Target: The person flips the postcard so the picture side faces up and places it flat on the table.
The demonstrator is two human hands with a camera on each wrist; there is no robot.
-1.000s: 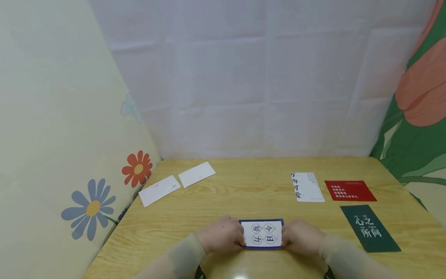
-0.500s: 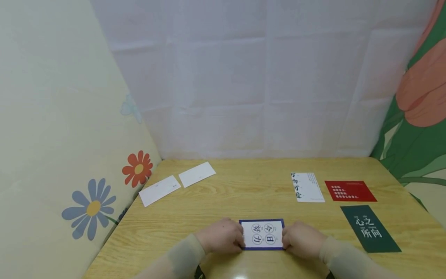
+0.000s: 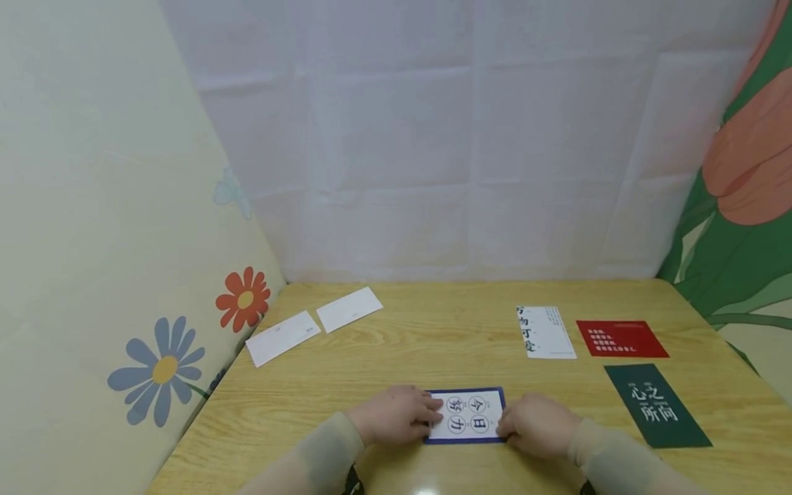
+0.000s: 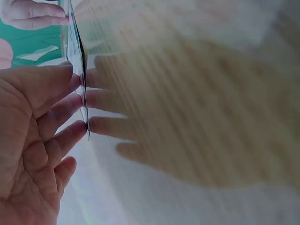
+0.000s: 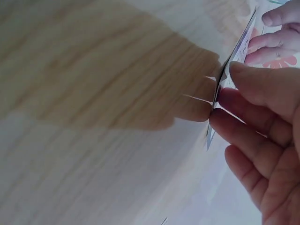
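Note:
A white card [image 3: 467, 415] printed with circled characters lies on a slightly larger blue card [image 3: 464, 441], its border showing around the white one, near the front middle of the table. In the head view, my left hand [image 3: 399, 416] rests on the left end of the white card with fingers fairly straight. My right hand [image 3: 537, 425] touches the right edge and corner. In the left wrist view, the left fingertips [image 4: 80, 125] touch the cards, seen edge-on. The right wrist view has the right thumb and fingertips [image 5: 216, 117] along the cards' near edge, thumb apart from the fingers.
Two white cards, one nearer [image 3: 283, 338] and one farther [image 3: 350, 310], lie at the table's [image 3: 433, 344] back left. To the right lie a white lettered card [image 3: 551, 333], a red card [image 3: 622, 338] and a dark green card [image 3: 657, 405]. Flowered walls flank the table.
The left hand's fingers have spread from the left edge onto the white card's face. The right hand has shifted only slightly at its edge. The cards have barely moved.

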